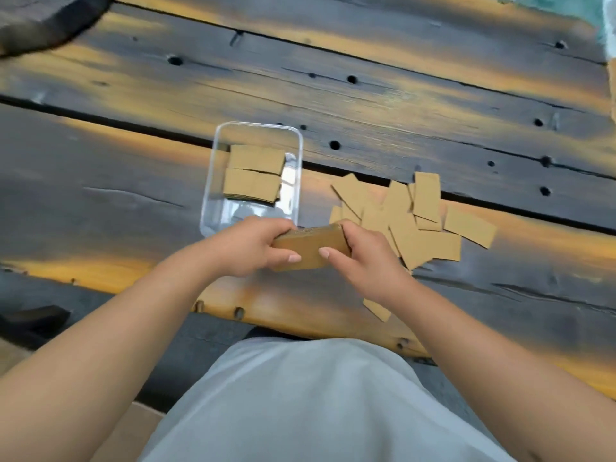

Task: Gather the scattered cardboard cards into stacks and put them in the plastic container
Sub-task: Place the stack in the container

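A stack of brown cardboard cards (311, 250) is held between both hands just above the table, in front of the clear plastic container (213, 181). My left hand (248, 246) grips its left end and my right hand (361, 258) grips its right end. Two stacks of cards (255, 171) lie inside the container's far half. Several loose cards (410, 221) lie scattered on the wood to the right of the container. One more card (376, 310) peeks out under my right wrist.
The table is dark weathered planks (366, 105) with gaps and bolt holes; its near edge (300, 323) runs close to my body. A dark round object (43, 21) sits at the far left corner.
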A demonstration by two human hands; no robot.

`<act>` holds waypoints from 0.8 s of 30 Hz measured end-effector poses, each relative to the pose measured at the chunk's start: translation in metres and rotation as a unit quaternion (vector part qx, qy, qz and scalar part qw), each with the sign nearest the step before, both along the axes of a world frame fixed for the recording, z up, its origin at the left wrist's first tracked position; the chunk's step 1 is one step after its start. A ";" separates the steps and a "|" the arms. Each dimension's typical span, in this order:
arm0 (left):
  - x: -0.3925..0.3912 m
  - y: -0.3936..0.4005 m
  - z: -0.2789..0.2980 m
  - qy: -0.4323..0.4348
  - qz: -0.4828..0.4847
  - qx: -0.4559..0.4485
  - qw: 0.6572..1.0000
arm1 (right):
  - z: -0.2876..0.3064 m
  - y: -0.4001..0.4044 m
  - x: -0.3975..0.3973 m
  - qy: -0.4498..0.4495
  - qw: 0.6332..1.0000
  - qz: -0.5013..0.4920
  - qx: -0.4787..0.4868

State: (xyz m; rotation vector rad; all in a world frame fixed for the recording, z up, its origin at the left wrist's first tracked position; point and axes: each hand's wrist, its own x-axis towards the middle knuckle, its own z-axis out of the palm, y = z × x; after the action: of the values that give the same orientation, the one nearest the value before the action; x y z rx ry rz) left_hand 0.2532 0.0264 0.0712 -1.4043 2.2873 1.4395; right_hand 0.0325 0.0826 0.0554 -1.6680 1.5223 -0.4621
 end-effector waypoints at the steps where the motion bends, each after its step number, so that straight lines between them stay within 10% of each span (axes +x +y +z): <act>1: 0.014 -0.002 0.001 0.008 0.034 -0.009 0.999 | 0.000 -0.007 0.015 -0.002 1.000 -0.006 -0.004; 7: 0.086 -0.020 -0.015 0.007 0.229 -0.137 0.964 | -0.020 -0.056 0.090 -0.048 0.980 -0.182 0.071; 24: 0.112 -0.046 -0.072 -0.077 0.117 -0.155 0.978 | -0.071 -0.129 0.167 0.017 0.892 -0.295 0.343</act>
State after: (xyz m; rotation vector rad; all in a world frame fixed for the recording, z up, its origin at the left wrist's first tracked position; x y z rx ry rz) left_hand 0.3655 -0.0193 -0.0009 -1.8538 2.3884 1.0054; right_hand 0.1994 -0.0463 -0.0151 -0.6589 1.9208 -0.1539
